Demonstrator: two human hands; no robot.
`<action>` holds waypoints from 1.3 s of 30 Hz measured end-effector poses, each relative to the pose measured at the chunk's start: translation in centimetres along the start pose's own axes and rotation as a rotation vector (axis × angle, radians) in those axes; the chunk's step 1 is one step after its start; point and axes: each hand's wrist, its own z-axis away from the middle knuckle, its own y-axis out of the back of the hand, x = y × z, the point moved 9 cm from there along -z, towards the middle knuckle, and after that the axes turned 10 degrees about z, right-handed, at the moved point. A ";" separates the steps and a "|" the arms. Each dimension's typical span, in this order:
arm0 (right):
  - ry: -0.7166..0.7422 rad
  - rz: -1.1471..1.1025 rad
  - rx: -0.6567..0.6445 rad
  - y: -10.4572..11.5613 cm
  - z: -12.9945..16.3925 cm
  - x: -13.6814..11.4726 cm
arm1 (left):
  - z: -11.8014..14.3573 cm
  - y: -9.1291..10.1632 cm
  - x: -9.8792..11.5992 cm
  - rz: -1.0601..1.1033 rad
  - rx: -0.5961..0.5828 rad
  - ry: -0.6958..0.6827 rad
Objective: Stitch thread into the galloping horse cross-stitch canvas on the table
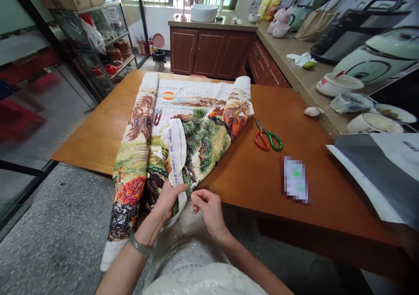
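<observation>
A large cross-stitch cloth lies over the table's front edge, its two sides rolled inward. Stitched on it are green foliage, flowers, horses and an orange sun. My left hand grips the folded lower edge, thumb on top, beside a white margin with blue printing. Close to that edge, my right hand is pinched; whatever sits between its fingertips is too small to make out. A small loop of greenish thread shows just above it. Red-handled thread snips rest on the cloth.
Scissors with red and green handles lie right of the cloth on the brown table. Nearer is a pixelated flat object. A counter with bowls and appliances runs along the right. Metal shelves stand back left.
</observation>
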 end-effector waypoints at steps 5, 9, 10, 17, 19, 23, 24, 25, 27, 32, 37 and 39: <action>-0.003 -0.016 0.008 -0.1 0.1 0.0 | 0.0 0.0 -0.1 0.009 -0.001 0.008; 0.015 -0.036 0.037 -0.2 0.0 0.1 | 0.0 0.1 -0.2 0.024 0.012 0.015; 0.017 -0.040 0.042 -0.2 0.0 0.1 | 0.0 0.1 -0.2 0.021 0.013 0.014; -0.021 -0.100 0.038 -0.3 0.1 0.1 | 0.2 -0.1 -0.2 0.020 0.001 0.012; -0.038 -0.130 0.038 -0.4 0.2 0.1 | 0.2 -0.1 -0.2 0.016 0.005 0.006; -0.030 -0.146 0.056 -0.5 0.2 0.2 | 0.2 0.0 0.0 0.004 0.014 -0.006; -0.013 -0.136 0.071 -0.4 0.2 0.2 | 0.2 0.1 0.0 0.003 0.015 -0.009; 0.006 -0.121 0.087 -0.4 0.2 0.2 | 0.1 0.1 0.0 0.004 0.014 -0.010; 0.039 -0.093 0.114 -0.2 0.1 0.1 | 0.1 0.1 -0.2 0.009 0.012 -0.001; 0.098 -0.008 0.156 -0.2 0.2 -0.4 | 0.1 0.2 -0.5 0.021 0.017 0.012; 0.120 0.042 0.149 -0.1 0.5 -1.1 | 0.1 0.2 -0.3 0.014 0.022 -0.026; 0.125 0.046 0.147 -0.1 0.7 -1.3 | 0.1 0.2 -0.4 0.018 0.033 -0.020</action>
